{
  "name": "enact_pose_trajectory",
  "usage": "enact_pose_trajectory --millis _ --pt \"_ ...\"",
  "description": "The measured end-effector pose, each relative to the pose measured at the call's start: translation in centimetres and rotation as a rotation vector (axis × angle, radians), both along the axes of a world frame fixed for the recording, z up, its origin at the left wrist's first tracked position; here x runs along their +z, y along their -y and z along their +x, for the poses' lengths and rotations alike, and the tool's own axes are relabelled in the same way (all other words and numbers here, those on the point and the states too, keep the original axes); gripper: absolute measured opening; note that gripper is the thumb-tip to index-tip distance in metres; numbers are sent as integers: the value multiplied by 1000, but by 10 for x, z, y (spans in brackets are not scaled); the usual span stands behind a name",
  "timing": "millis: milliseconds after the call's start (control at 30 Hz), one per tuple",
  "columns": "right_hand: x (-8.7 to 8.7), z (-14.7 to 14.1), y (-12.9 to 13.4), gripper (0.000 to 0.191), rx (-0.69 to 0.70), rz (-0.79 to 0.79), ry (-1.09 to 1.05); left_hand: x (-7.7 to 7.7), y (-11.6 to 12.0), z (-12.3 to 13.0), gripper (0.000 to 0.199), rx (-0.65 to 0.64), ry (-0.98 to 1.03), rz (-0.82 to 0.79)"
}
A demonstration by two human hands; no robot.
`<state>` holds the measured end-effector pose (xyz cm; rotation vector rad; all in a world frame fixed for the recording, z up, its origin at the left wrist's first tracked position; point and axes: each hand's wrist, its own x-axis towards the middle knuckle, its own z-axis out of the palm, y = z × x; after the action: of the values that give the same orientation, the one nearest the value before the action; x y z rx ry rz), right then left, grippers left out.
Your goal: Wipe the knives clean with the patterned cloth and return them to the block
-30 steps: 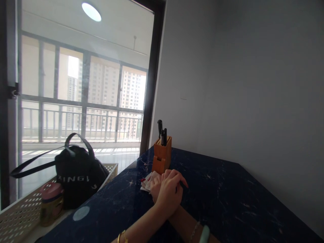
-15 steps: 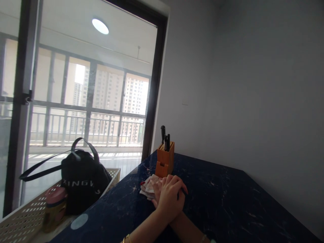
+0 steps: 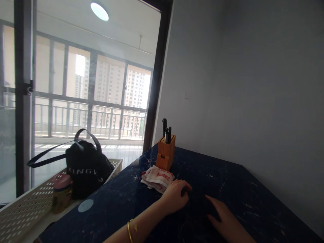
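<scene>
A folded white cloth with red lettering (image 3: 158, 177) lies on the dark blue marbled table (image 3: 227, 182). Just to its right is my left hand (image 3: 176, 195), fingers loosely bent with a gap to the thumb and nothing visible in it; I cannot tell whether it touches the cloth's edge. Further right, my right hand (image 3: 221, 214) hovers over or rests on the table, its thumb and fingers apart and holding nothing. Behind the cloth stands a wooden knife block (image 3: 165, 153) with several black-handled knives (image 3: 167, 135) in it.
Left of the table is a cream perforated crate (image 3: 27, 209) with a black bag (image 3: 87, 172) and a pink-lidded bottle (image 3: 62, 194). A pale round spot (image 3: 85, 205) marks the table's left side. A grey wall (image 3: 253, 94) and a glass sliding door (image 3: 96, 84) enclose the space.
My hands were crossed by the cloth, the right one on it under the left arm. The right hand has drawn back to the right, and the cloth's lettering now shows.
</scene>
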<state>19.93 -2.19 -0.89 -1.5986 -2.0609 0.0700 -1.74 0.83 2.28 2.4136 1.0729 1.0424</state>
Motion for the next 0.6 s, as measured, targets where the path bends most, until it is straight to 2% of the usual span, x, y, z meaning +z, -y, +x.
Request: enact_pose_trajectory --millis 133,333,600 --pt "-8 9 3 50 5 -93 -108 -9 3 4 30 -107 -93 -52" --pt "-27 1 1 53 70 -91 -88 -16 15 9 41 -263 -199 -34" --pt "-38 12 15 60 35 -141 -64 -20 20 10 56 -316 -272 -123"
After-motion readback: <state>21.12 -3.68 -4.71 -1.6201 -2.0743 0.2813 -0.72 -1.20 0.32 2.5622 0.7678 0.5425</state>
